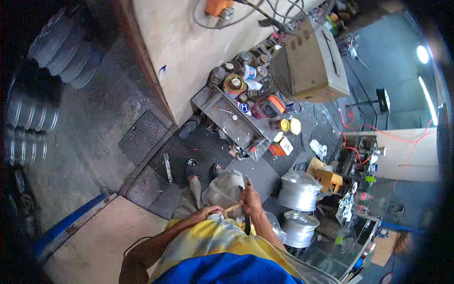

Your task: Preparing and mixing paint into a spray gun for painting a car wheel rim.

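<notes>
At my waist, my left hand (211,210) is closed on a thin light-wooden stick (231,208), beside a small white bundle (216,217) that I cannot make out. My right hand (250,198) is closed around a long dark object (247,222) at the far end of the stick; its exact kind is unclear. Both hands are in front of my yellow, patterned clothing (198,236), with a translucent pale sheet (224,184) beyond them.
Silver wheel rims (295,196) stand at my right, others (30,113) at the far left. Several cans (234,84) crowd around a metal trolley (227,124) below a beige box (319,64). A red hose (369,130) hangs on the right. My sandalled feet (191,168) show.
</notes>
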`<action>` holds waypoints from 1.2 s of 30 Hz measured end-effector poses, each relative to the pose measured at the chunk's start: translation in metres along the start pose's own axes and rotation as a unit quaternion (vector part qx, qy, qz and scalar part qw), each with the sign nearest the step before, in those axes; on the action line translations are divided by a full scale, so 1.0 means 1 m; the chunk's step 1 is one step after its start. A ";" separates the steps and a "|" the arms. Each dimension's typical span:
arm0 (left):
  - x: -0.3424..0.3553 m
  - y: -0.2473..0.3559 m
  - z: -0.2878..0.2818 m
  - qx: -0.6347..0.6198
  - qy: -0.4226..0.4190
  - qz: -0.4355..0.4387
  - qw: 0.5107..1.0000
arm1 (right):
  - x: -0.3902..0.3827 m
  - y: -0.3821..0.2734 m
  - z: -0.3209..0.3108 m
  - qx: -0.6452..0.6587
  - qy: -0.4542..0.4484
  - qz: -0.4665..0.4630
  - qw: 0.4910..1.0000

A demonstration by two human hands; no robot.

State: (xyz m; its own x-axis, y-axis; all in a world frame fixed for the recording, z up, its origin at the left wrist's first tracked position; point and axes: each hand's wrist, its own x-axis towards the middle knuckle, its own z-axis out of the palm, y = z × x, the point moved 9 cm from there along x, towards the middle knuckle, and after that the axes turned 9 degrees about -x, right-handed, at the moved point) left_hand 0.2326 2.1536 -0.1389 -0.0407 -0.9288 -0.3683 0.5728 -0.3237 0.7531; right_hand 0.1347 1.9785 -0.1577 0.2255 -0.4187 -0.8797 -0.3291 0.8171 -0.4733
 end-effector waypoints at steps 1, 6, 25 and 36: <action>-0.001 0.024 0.009 0.058 -0.042 0.052 0.996 | -0.003 -0.003 -0.021 -0.025 0.019 -0.013 0.999; 0.014 0.046 0.040 0.131 -0.136 -0.011 0.982 | -0.010 0.024 -0.116 0.056 0.080 -0.038 0.995; 0.237 0.064 0.168 0.542 -0.211 -0.038 0.813 | -0.001 0.096 -0.356 0.223 0.184 0.070 0.955; 0.489 0.211 0.223 0.454 0.091 0.117 0.879 | 0.058 -0.015 -0.666 -0.073 0.250 -0.007 0.966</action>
State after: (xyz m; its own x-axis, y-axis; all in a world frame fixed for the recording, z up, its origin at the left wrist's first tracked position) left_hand 0.1509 1.5914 -0.0385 0.1706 -0.9714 -0.1650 -0.3439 -0.2157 0.9139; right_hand -0.4583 1.6778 -0.2323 -0.2273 -0.5978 -0.7688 -0.4639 0.7606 -0.4542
